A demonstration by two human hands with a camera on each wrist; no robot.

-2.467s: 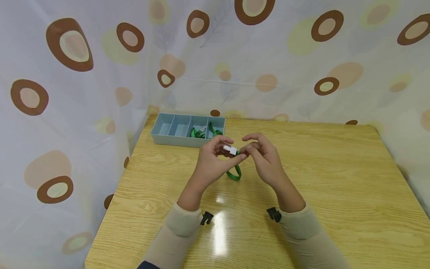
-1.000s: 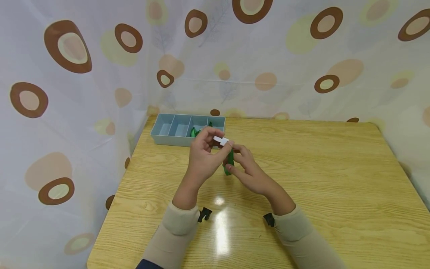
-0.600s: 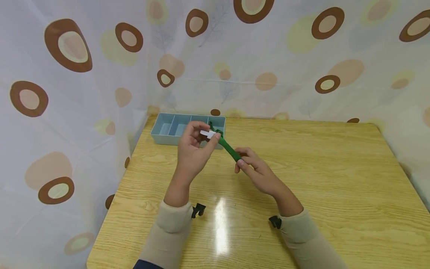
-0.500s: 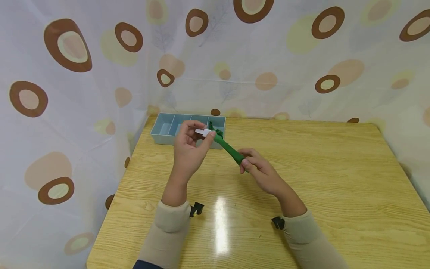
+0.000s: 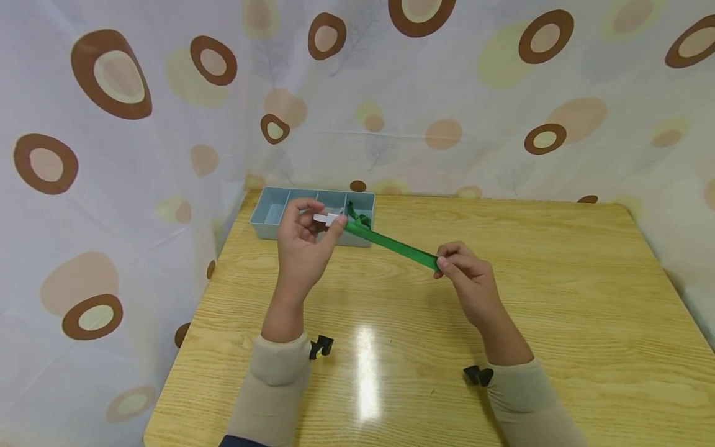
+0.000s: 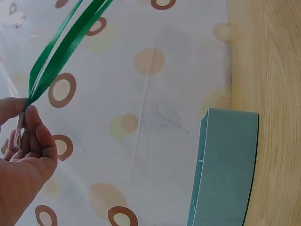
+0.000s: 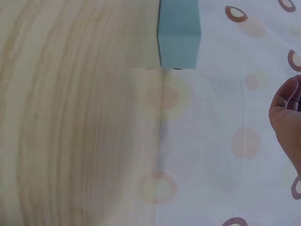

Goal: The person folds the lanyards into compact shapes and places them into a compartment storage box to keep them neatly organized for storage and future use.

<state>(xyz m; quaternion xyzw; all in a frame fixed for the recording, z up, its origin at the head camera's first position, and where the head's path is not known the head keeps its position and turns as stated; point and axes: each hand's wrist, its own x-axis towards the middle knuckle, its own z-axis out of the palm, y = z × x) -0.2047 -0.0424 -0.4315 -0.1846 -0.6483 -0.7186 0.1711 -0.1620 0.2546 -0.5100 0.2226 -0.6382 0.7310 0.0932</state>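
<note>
A green ribbon lanyard (image 5: pixel 395 245) with a white clip (image 5: pixel 325 219) at one end is stretched between my two hands above the table. My left hand (image 5: pixel 304 248) pinches it where ribbon meets clip, between thumb and fingers. At the ribbon's other end, my right hand (image 5: pixel 473 282) pinches the loop and pulls it straight, slanting down to the right. Seen from the left wrist, the ribbon (image 6: pixel 59 59) forms two strands rising from the fingertips, and the clip hangs against the curled fingers. Only part of the right hand (image 7: pixel 286 113) shows at the right wrist view's edge.
Behind the left hand, a blue-grey box (image 5: pixel 272 231) with several compartments stands at the table's back left. More green ribbon (image 5: pixel 357 214) lies in its rightmost compartment. The wooden table (image 5: pixel 558 298) is bordered by a patterned curtain (image 5: pixel 475 93) at the back and sides.
The ribbon has gone from a loose hanging loop to a straight stretch. My left hand has moved left towards the box with the clip; my right hand has moved right, drawing out the ribbon.
</note>
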